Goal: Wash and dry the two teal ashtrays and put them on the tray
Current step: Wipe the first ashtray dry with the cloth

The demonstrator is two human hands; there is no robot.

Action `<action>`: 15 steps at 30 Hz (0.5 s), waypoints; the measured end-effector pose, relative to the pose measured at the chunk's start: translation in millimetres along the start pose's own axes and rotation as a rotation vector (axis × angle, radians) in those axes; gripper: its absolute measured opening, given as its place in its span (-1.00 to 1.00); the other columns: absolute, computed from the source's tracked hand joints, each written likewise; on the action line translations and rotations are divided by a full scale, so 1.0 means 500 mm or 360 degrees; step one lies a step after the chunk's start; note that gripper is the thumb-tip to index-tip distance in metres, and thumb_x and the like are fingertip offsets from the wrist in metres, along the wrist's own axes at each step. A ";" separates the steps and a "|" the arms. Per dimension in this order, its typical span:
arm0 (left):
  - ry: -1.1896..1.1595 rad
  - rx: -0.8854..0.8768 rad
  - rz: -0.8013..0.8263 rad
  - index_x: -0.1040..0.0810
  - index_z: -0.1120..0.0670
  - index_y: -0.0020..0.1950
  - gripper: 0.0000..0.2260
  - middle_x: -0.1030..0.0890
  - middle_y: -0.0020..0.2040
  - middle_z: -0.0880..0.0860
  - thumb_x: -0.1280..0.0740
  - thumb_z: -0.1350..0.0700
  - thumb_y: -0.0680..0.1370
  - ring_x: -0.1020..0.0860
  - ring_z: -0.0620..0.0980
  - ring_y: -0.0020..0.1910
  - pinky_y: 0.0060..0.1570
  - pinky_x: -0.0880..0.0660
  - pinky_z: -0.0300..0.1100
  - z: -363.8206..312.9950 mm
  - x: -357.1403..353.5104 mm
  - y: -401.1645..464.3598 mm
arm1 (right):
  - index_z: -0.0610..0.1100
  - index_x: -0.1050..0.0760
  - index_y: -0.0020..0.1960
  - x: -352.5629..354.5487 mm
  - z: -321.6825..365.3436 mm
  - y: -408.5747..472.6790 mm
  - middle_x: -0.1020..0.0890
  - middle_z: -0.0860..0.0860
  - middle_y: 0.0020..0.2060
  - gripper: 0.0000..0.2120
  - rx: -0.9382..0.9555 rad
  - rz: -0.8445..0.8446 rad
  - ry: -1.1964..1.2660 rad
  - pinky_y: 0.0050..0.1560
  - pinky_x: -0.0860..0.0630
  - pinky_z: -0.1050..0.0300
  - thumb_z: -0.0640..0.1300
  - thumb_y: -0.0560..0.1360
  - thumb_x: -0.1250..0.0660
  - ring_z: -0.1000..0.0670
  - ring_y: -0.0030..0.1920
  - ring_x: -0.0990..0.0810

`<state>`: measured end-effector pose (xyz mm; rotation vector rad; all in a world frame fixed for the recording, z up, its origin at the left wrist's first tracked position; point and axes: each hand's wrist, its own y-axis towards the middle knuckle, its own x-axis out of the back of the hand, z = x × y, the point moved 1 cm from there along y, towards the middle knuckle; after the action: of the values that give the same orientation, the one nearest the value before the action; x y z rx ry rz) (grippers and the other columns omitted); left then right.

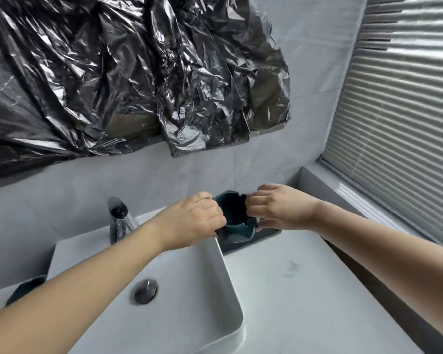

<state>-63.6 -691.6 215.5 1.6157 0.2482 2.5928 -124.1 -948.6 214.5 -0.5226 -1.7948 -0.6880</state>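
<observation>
Centre of the frame: the left hand [197,221] and right hand [279,206] both grip one teal ashtray [234,218] over the dark tray [264,237], beside the white sink [189,282].

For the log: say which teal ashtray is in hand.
The ashtray right of the sink, gripped by both hands over the tray; the other lies untouched far left.

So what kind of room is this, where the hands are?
Most likely a bathroom: a white basin with a chrome tap is set on a pale counter, with grey tiled wall behind and window blinds to the right.
</observation>
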 end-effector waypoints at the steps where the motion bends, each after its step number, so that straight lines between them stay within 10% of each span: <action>1: 0.0040 0.0028 0.0080 -0.53 0.03 -0.02 -0.96 -0.58 -0.07 -0.02 -0.29 0.10 0.57 -0.55 0.05 -0.02 0.32 -0.37 -0.05 0.016 -0.028 0.026 | -0.06 -0.55 0.02 -0.027 -0.030 -0.003 -0.63 0.02 -0.03 -0.75 0.0003 -0.0001 -0.0018 0.10 -0.45 0.07 0.08 0.46 -0.43 -0.07 0.03 -0.57; 7: 0.0036 0.0287 0.0639 -0.59 -0.04 -0.16 -0.95 -0.59 -0.17 -0.05 -0.43 0.06 0.43 -0.58 0.00 -0.02 0.41 -0.33 0.01 0.074 -0.209 0.136 | -0.04 -0.54 -0.16 -0.190 -0.142 0.000 -0.59 0.05 -0.25 -0.95 -0.0008 0.0007 -0.0016 -0.09 -0.53 0.07 -0.08 0.43 -0.38 -0.06 -0.17 -0.57; 15: 0.0024 0.0230 0.1369 -0.66 0.01 -0.06 -0.77 -0.61 -0.13 -0.03 -0.25 0.26 0.52 -0.50 0.03 0.08 0.55 0.02 0.07 0.064 -0.422 0.173 | -0.02 -0.49 -0.29 -0.433 -0.151 0.023 -0.53 0.09 -0.38 -0.76 -0.0054 0.0270 0.0155 -0.22 -0.48 0.13 -0.20 0.18 -0.53 -0.02 -0.30 -0.51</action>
<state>60.0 -805.1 57.8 2.0996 -0.3579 3.2280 3.1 -995.3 29.1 -0.6453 -1.6296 -0.6171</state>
